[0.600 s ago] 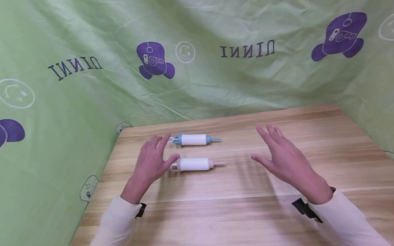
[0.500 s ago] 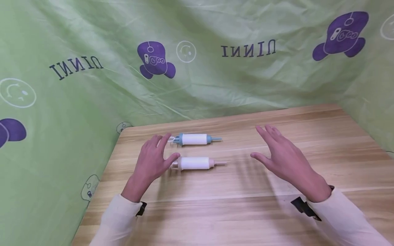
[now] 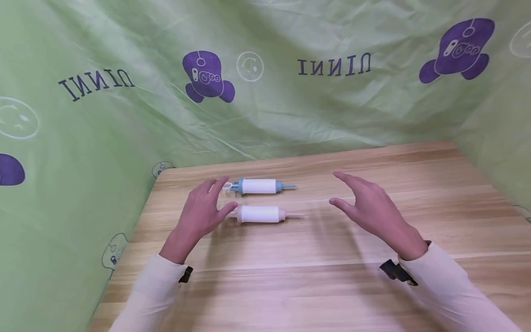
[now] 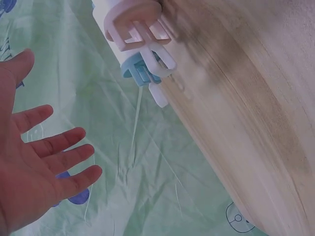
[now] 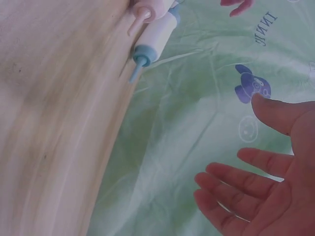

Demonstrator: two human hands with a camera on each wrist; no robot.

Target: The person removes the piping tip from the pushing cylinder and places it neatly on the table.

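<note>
A green cloth [image 3: 282,124], bearing purple figures [image 3: 458,48] and two lines of lettering [image 3: 333,64], hangs behind one wood-grained table [image 3: 274,286]. On the table lie two syringe-like tools with white barrels: one blue-ended tool [image 3: 259,186], farther from the person, and one pink-ended tool [image 3: 260,214], nearer and set apart from the first. Their long axes run from left to right in the head view, nearly parallel; each slim nozzle points to the person's right, each handle to the left. Two hands flank the pair. The left hand [image 3: 199,212] is raised above the table at the handle end, reaching forward and slanting to the right; in the head view it partly hides the handle of the pink-ended tool, while the left wrist view shows a gap between its fingers and both handles. Its fingers are extended and spread, the thumb standing wide. The right hand [image 3: 371,210], beyond the nozzle tips and apart from them, reaches forward and slants to the left; its thumb is wide of the fingers, which the right wrist view shows nearly straight with narrow gaps. One pale left sleeve [image 3: 145,295] and one pale right sleeve [image 3: 452,286] cover the forearms
</note>
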